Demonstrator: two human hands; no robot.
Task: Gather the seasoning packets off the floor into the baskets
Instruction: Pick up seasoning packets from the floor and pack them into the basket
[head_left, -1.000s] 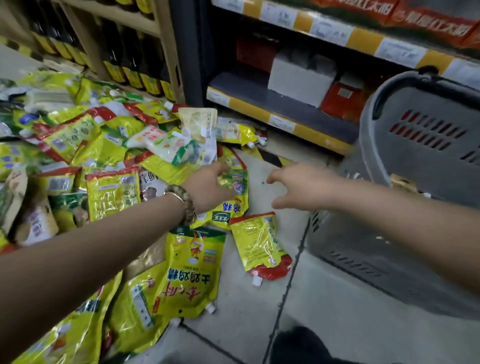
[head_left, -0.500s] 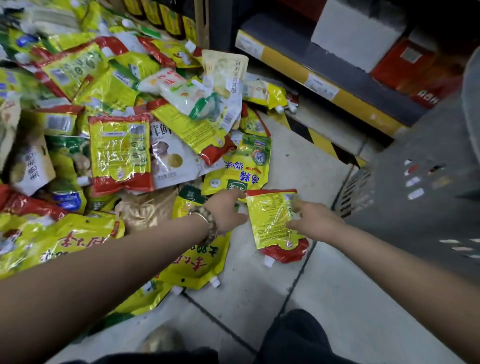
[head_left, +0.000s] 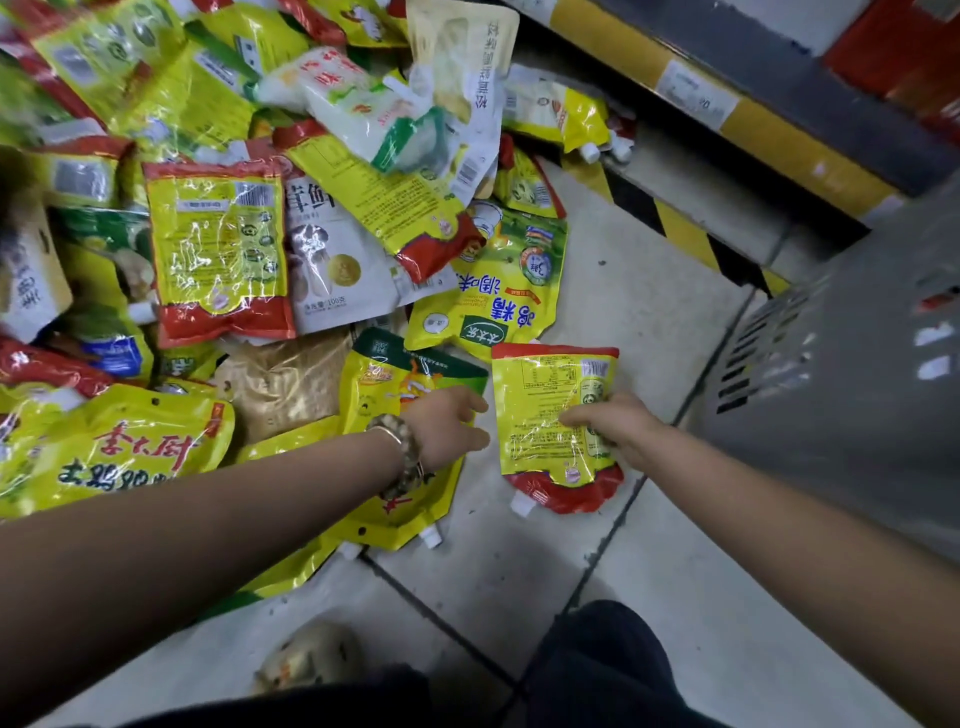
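Note:
A heap of seasoning packets (head_left: 218, 244), mostly yellow, green and red, covers the floor on the left. One yellow pouch with a red bottom and a white spout (head_left: 545, 415) lies on the tile apart from the heap. My right hand (head_left: 615, 431) grips its right edge, fingers curled over it. My left hand (head_left: 449, 426), with a bead bracelet on the wrist, hovers with loose fingers over a yellow packet with a green top (head_left: 384, 379), just left of the pouch. The grey plastic basket (head_left: 857, 395) stands at the right, close to my right arm.
A shelf base with a yellow price strip (head_left: 753, 109) and black-and-yellow hazard tape (head_left: 675, 228) runs along the top right. My dark trouser knees (head_left: 597, 670) and a shoe (head_left: 306, 660) are at the bottom. Bare grey tile (head_left: 519, 571) lies between the heap and the basket.
The view has tilted down and closer to the floor. My right hand has gone from reaching to gripping the pouch's edge. My left hand has drawn back from the heap to beside the pouch.

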